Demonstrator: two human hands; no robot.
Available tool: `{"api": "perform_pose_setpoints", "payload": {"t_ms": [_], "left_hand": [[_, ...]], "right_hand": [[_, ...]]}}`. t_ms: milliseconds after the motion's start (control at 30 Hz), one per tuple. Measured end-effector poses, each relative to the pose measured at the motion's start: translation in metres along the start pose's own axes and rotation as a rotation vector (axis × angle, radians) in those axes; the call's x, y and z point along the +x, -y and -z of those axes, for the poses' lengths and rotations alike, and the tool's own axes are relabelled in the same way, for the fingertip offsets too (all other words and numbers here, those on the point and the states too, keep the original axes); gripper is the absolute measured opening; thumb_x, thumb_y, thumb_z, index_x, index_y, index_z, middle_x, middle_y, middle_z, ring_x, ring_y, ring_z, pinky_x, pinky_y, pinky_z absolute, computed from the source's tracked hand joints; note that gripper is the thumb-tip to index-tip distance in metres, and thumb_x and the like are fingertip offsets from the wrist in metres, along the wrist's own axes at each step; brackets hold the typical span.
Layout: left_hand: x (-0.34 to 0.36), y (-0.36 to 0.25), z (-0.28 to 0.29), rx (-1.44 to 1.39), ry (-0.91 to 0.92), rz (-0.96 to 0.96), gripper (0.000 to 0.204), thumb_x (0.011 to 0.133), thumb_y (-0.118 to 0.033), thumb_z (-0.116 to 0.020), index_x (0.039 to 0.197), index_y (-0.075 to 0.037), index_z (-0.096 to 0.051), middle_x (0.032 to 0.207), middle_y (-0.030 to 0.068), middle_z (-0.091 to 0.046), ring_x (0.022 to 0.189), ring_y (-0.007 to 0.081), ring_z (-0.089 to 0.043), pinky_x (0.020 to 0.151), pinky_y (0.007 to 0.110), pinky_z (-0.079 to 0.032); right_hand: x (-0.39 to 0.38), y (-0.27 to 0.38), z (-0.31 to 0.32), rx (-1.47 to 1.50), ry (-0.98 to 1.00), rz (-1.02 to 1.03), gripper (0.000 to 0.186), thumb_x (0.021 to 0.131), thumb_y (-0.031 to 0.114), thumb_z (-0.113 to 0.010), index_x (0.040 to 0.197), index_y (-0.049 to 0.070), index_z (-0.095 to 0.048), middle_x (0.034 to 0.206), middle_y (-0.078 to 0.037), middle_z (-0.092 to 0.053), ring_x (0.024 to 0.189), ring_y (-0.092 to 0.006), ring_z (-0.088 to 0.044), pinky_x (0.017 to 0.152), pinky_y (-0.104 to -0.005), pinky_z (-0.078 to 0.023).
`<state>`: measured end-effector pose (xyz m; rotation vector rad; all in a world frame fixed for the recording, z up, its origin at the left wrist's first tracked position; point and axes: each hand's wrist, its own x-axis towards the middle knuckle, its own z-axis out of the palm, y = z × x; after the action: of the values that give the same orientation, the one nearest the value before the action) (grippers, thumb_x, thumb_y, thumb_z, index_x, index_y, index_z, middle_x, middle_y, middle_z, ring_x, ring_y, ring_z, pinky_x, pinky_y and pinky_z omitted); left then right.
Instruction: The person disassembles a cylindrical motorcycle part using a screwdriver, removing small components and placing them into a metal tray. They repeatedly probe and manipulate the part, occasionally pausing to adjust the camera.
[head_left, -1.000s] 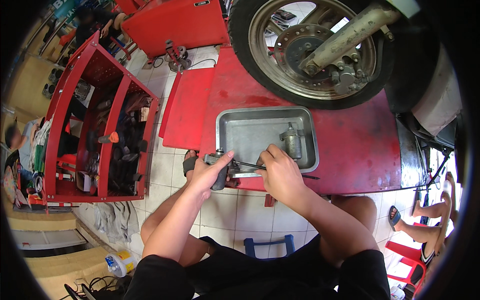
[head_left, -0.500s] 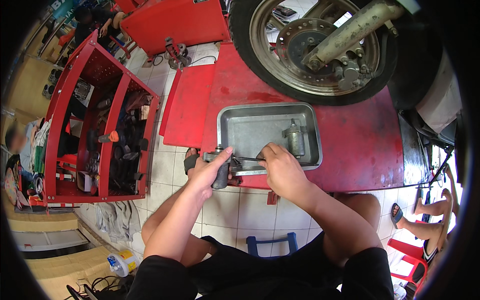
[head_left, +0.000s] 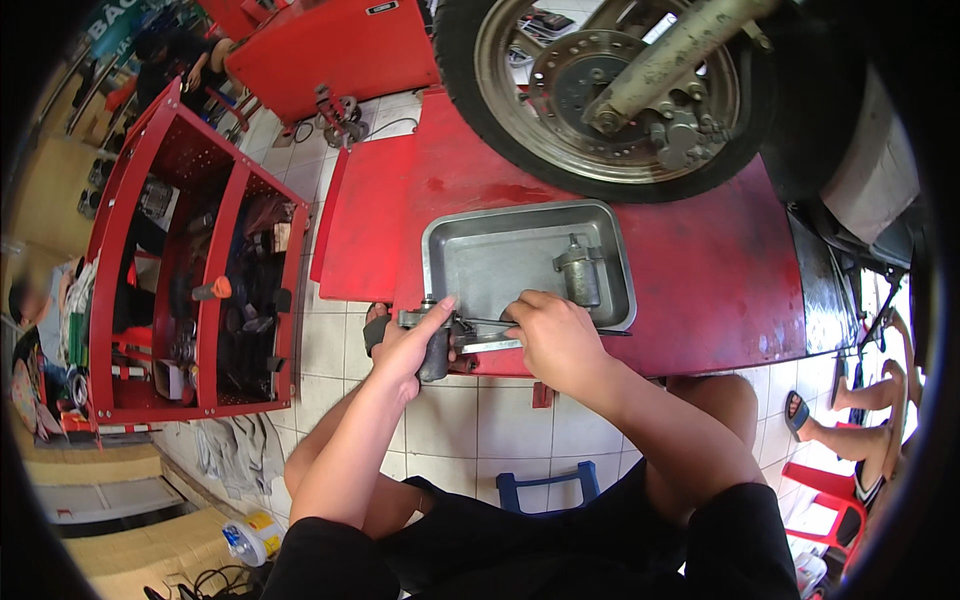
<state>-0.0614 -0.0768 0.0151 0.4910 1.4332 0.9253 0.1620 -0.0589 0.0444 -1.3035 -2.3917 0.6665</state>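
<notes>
While the left hand [head_left: 410, 347] grips a dark cylindrical part [head_left: 435, 358] at the steel tray [head_left: 500, 262]'s near-left corner, most fingers hidden beneath, the right hand [head_left: 550, 328] pinches a thin dark rod [head_left: 488, 322] with bunched fingers; white lettering marks a green banner [head_left: 112, 30], a small dark label [head_left: 382, 8] the red cabinet [head_left: 330, 58]

Beyond the red tool cart [head_left: 228, 230], a teal banner [head_left: 115, 26] bears white lettering; right of the cart, a red metal panel [head_left: 325, 60] carries a dark label [head_left: 382, 8], its print illegible.
</notes>
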Motion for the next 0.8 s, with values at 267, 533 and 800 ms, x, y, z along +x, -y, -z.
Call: {"api": "perform_pose_setpoints", "payload": {"t_ms": [267, 533, 800], "left_hand": [[0.003, -0.003, -0.001, 0.111, -0.115, -0.034, 0.059, 0.079, -0.030, -0.085, 0.114, 0.000, -0.048, 0.086, 0.0115, -0.063, 0.059, 0.0180, -0.062, 0.049, 0.031, -0.054], [0.007, -0.002, 0.002, 0.074, -0.150, -0.080, 0.073, 0.078, -0.030, -0.086, 0.124, 0.000, -0.039, 0.097, 0.0137, -0.062, 0.062, 0.0195, -0.063, 0.049, 0.032, -0.054], [0.001, -0.005, -0.005, 0.080, -0.099, -0.037, 0.055, 0.079, -0.036, -0.084, 0.106, 0.004, -0.056, 0.084, 0.0111, -0.063, 0.060, 0.0174, -0.062, 0.052, 0.030, -0.055]], "right_hand": [[0.001, 0.001, -0.007, -0.039, 0.024, -0.048, 0.016, 0.083, 0.011, -0.070, 0.090, 0.003, -0.059, 0.088, -0.012, -0.064, 0.082, -0.0363, -0.066, 0.068, -0.0465, -0.052], [-0.002, -0.001, -0.019, -0.204, 0.220, 0.018, 0.010, 0.081, 0.008, -0.063, 0.089, 0.006, -0.068, 0.092, -0.010, -0.064, 0.084, -0.0324, -0.068, 0.071, -0.0431, -0.055], [-0.002, 0.000, -0.015, -0.249, 0.215, 0.071, 0.017, 0.073, 0.003, -0.063, 0.088, 0.005, -0.069, 0.091, -0.011, -0.062, 0.089, -0.0303, -0.067, 0.073, -0.0414, -0.056]]}}
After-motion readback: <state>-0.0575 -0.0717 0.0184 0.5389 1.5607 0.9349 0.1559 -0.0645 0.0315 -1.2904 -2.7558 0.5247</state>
